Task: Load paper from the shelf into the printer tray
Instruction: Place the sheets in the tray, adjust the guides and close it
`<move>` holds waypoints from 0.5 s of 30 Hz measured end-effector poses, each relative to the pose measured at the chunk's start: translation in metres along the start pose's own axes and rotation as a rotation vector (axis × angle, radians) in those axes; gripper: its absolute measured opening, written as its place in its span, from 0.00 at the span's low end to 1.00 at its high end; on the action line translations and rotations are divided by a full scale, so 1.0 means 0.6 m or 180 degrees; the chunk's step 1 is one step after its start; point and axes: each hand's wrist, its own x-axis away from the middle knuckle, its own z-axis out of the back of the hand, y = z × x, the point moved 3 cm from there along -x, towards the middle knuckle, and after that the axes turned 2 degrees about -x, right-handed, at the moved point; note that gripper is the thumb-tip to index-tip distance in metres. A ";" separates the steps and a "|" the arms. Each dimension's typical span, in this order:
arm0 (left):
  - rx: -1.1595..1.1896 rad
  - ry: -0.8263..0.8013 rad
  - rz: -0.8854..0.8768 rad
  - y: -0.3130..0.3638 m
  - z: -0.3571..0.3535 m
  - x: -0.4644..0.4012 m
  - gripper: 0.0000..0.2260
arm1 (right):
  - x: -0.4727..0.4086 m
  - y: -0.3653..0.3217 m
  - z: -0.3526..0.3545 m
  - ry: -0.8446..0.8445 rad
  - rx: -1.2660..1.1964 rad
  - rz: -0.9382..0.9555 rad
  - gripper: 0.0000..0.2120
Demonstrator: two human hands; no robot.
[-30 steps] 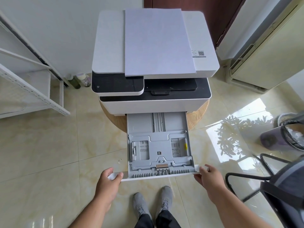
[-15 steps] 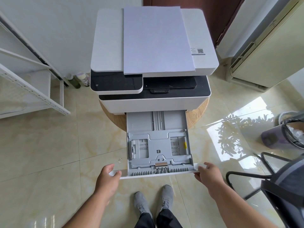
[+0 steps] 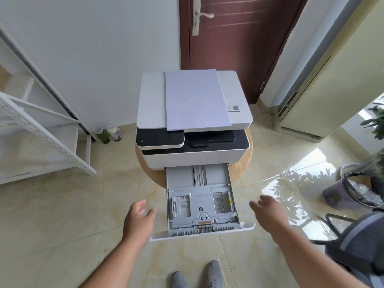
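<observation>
Both hands have let go of the pulled-out grey plastic printer tray (image 3: 200, 196) and lifted away: the left hand (image 3: 138, 221) hovers just left of it, the right hand (image 3: 270, 215) just right, fingers apart and relaxed, holding nothing. Its white front edge juts over the floor. A white paper stack (image 3: 196, 100) lies on the white-and-black printer (image 3: 195, 154), which sits on a round wooden tabletop (image 3: 242, 169).

A white printer (image 3: 193, 129) sits on a round wooden stand, a stack of white paper (image 3: 196, 100) lying flat on its lid. Its grey tray (image 3: 200, 202) is pulled out toward the near side, holding no sheets.
</observation>
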 end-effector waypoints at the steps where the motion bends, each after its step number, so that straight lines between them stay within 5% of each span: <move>1: 0.0078 -0.0038 -0.0137 0.032 0.005 0.004 0.21 | 0.010 -0.030 0.007 0.0047 -0.0136 0.0165 0.29; 8: 0.0398 -0.0221 -0.0981 0.240 0.020 0.019 0.21 | 0.051 -0.201 0.035 0.0012 -0.0641 0.1011 0.28; 15: 0.0488 -0.0206 -0.1014 0.347 0.008 -0.026 0.23 | -0.017 -0.302 0.049 -0.0240 -0.1717 0.0599 0.22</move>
